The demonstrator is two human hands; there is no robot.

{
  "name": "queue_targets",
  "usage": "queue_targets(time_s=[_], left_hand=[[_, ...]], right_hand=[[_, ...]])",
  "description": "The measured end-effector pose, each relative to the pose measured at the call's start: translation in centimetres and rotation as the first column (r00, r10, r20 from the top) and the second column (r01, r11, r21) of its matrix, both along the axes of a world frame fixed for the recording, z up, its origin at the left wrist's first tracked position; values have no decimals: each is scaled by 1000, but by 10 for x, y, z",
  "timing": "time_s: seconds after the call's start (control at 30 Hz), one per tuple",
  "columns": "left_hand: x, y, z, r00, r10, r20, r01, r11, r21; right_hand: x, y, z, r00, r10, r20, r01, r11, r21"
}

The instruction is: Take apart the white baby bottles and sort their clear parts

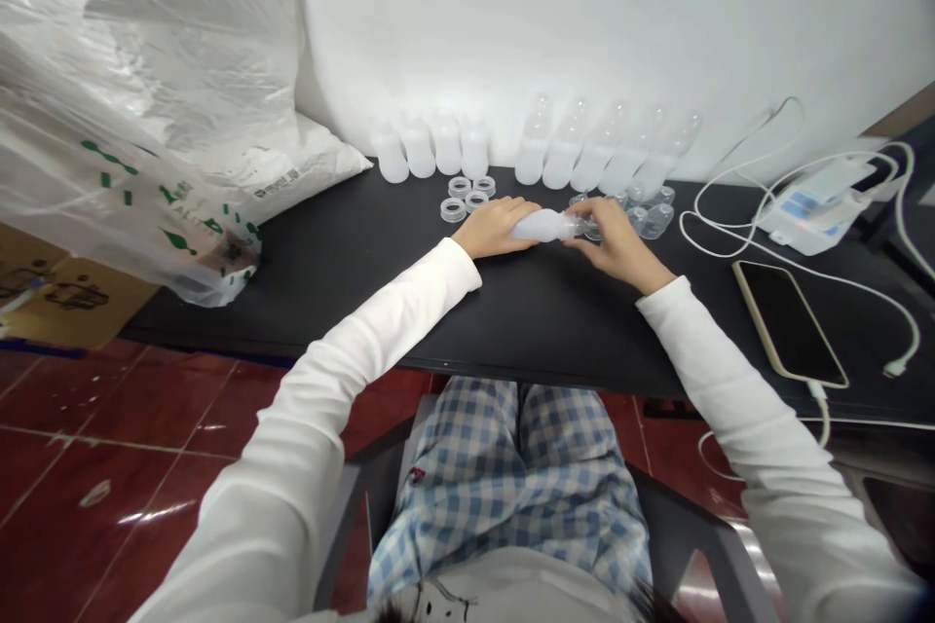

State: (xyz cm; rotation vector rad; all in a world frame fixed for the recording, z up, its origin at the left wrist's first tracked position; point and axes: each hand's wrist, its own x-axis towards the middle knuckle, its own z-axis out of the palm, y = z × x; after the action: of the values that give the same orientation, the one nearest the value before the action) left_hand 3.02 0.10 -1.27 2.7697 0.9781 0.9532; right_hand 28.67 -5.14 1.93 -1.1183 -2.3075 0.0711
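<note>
Black table (409,263) pushed against a white wall (584,10), red tiled floor (109,428) below. The person is seated, with white sleeves and both forearms resting on the table edge, which probably keeps the hands steady.

The left hand (491,226) is wrapped around the body of a frosted bottle (539,226), fingers closed over it. The bottle lies sideways, low over the table and between the two hands. The right hand (619,241) meets it at the neck end, fingertips pinched on a clear piece (588,230) there. This looks like a brace-and-work grip: one hand holds the body and the other works on the neck.

Sorted stock along the wall:
- Four open bottles (430,148) stand on the left.
- Five capped bottles (599,154) stand on the right.
- Loose rings (466,196) lie just in front of the open bottles, near the left hand.
- Clear caps (653,214) lie just beside the right hand.

The parts seem to be laid within easy reach of whichever hand uses them.

Off to the right, well apart from the bottles, a phone (789,321) lies face up, plugged in by a white cable (869,292) near a charger block (814,200). A big crumpled plastic bag (146,97) fills the left end of the table.
</note>
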Motion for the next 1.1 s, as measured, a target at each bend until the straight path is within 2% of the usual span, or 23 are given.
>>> queue_targets(time_s=[0.1, 0.2, 0.4, 0.47, 0.57, 0.63, 0.7, 0.77, 0.83, 0.9, 0.97, 1.1], left_hand=[[-1, 0, -1, 1000, 29, -2, -29, 1000, -3], [-1, -2, 0, 999, 32, -23, -32, 999, 19], [-1, -7, 5, 996, 22, -89, -16, 997, 70], [-1, -7, 6, 994, 20, -107, -12, 997, 72], [-1, -8, 7, 992, 38, -122, -30, 997, 67], [-1, -7, 7, 990, 54, -132, -46, 997, 61], [0, -7, 6, 990, 74, -122, -68, 996, 50], [1, -7, 6, 990, 101, -95, -98, 995, 33], [2, -8, 6, 988, 130, -81, -129, 991, 20], [3, -10, 7, 986, 144, -86, -143, 989, 24], [3, -11, 8, 985, 140, -97, -136, 990, 45], [3, -12, 8, 988, 116, -105, -103, 987, 123]], right_hand=[[-2, -6, 1, 999, 28, 20, -29, 998, 57], [-3, -10, 1, 999, 27, 24, -28, 999, 30], [-2, -3, 0, 989, -150, 9, 150, 988, -22], [0, 0, 1, 991, -129, -25, 127, 988, -85], [5, 1, 2, 991, -42, -124, 4, 956, -292], [7, 1, 1, 987, -16, -158, -39, 939, -341], [8, 2, 0, 986, 24, -165, -66, 964, -256], [6, 3, -2, 982, 90, -168, -109, 988, -107], [3, 3, -4, 977, 144, -155, -141, 990, 30], [0, 3, -6, 980, 153, -131, -140, 985, 102], [-2, 1, -8, 987, 110, -117, -98, 990, 105], [-2, -1, -6, 992, -93, -79, 93, 996, 1]])
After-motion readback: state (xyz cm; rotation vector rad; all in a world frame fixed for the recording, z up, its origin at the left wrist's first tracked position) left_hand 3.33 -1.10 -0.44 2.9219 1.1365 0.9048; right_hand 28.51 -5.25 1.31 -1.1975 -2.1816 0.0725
